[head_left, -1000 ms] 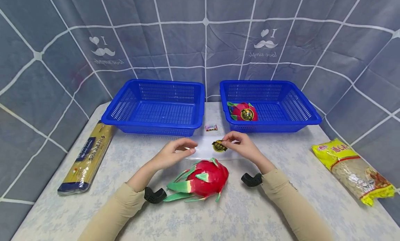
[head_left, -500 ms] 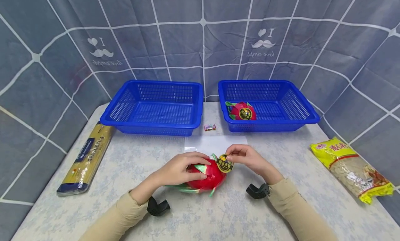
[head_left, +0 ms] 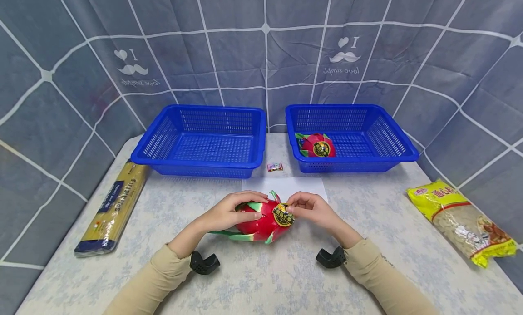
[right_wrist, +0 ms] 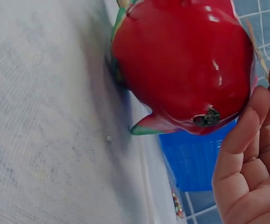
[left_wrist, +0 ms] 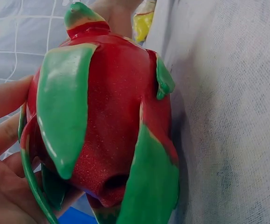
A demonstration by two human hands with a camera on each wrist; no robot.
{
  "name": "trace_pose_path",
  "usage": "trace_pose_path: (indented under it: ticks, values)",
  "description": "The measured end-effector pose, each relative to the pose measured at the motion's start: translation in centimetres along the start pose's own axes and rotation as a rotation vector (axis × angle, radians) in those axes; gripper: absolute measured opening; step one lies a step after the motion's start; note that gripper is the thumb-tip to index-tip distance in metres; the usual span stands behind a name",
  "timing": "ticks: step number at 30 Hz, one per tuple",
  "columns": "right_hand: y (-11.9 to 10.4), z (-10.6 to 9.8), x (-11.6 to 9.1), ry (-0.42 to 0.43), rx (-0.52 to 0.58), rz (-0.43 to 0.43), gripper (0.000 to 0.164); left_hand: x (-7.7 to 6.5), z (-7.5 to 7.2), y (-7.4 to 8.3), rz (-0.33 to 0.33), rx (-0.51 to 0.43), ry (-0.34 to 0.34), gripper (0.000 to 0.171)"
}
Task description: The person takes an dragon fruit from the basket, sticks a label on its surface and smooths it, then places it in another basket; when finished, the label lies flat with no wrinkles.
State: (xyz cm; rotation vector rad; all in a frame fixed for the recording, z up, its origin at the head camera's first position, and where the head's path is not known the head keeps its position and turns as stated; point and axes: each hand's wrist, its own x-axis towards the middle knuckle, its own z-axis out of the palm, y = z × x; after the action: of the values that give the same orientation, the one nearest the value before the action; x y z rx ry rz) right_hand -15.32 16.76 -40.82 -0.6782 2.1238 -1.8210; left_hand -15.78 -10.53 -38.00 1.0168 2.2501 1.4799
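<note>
My left hand (head_left: pixel 222 211) grips a red dragon fruit (head_left: pixel 266 226) with green-tipped scales, low over the table. In the left wrist view the dragon fruit (left_wrist: pixel 116 93) fills the middle, with my fingers (left_wrist: pixel 4 135) around one side. At the fruit's right end, my right hand (head_left: pixel 316 210) pinches a round black-and-gold sticker (head_left: pixel 283 216) by its edge. Seen from the right wrist, the sticker (right_wrist: pixel 261 58) is edge-on beside the fruit's skin, held at thumb and finger. How much of it touches the skin I cannot tell.
A white sheet (head_left: pixel 310 184) lies behind the hands, with a small candy packet (head_left: pixel 275 166) beyond it. Two blue baskets stand at the back; the right basket (head_left: pixel 359 159) holds another stickered dragon fruit (head_left: pixel 316 145). Spaghetti (head_left: pixel 116 206) lies left, a yellow bag (head_left: pixel 461 219) right.
The right hand has lifted the sticker off the white sheet and brought it to the fruit. The left hand has taken hold of the dragon fruit and turned it slightly.
</note>
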Motion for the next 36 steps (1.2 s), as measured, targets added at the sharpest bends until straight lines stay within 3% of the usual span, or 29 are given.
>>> trace_pose_path:
  ticks: [8, 14, 17, 22, 26, 28, 34, 36]
  values:
    - [0.4, 0.7, 0.1, 0.088, -0.046, -0.052, 0.013, 0.0, 0.1, 0.0, 0.018, -0.004, -0.002, 0.034]
    - [0.4, 1.3, 0.2, 0.16, -0.186, -0.223, 0.014, 0.0, 0.1, 0.0, 0.011, -0.002, 0.0, 0.034]
    - [0.3, 1.6, 0.1, 0.129, -0.214, -0.273, 0.016, 0.0, 0.2, -0.1, 0.01, 0.004, 0.003, 0.034]
    - [0.2, 2.0, -0.2, 0.04, -0.131, -0.215, 0.016, 0.0, 0.6, 0.0, 0.026, -0.008, 0.005, 0.033]
    - [0.6, 2.3, -0.3, -0.018, -0.054, -0.197, 0.018, 0.0, 1.1, 0.3, 0.087, 0.0, 0.021, 0.026]
    - [0.8, 2.4, -0.3, -0.034, -0.039, -0.198, 0.019, -0.1, 1.5, 0.5, 0.131, 0.051, 0.029, 0.022]
    - [0.8, 2.8, -0.4, -0.044, -0.097, -0.226, 0.017, 0.0, 3.0, 0.5, 0.29, 0.367, 0.116, 0.013]
    - [0.8, 2.7, -0.4, -0.048, -0.107, -0.222, 0.017, 0.1, 3.4, 0.4, 0.32, 0.393, 0.151, 0.012]
